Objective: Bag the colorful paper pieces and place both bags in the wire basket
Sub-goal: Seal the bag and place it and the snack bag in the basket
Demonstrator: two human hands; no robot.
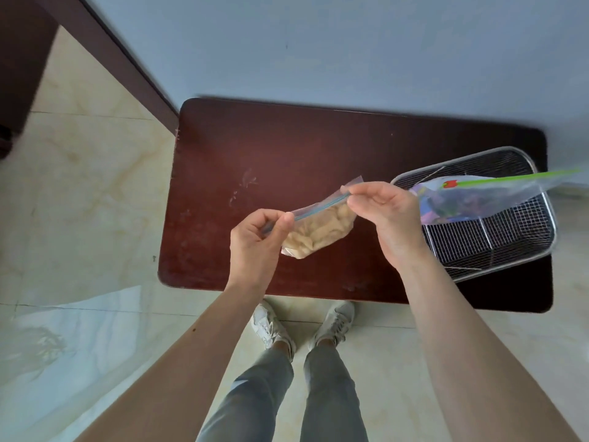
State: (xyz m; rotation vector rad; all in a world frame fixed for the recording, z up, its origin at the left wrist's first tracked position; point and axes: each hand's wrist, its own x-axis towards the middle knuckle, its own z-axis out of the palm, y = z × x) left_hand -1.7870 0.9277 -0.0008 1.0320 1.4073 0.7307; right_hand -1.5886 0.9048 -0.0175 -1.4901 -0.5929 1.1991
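We could not see part of the wire basket [497,250], because the big bag [484,199] lay over it. That bag's green strip ran off the right edge, and the pieces inside looked too blurry to tell

A low, dark reddish-brown wooden table with rounded corners [242,148] stands on a pale, cream marble-patterned tile floor [79,199], pushed up against the light blue wall. Its glossy top is scuffed, with whitish scratches near the middle. A rectangular silver wire-mesh basket [497,250] sits directly on the table at the right end, turned at a slight angle, one corner reaching the table's front edge.
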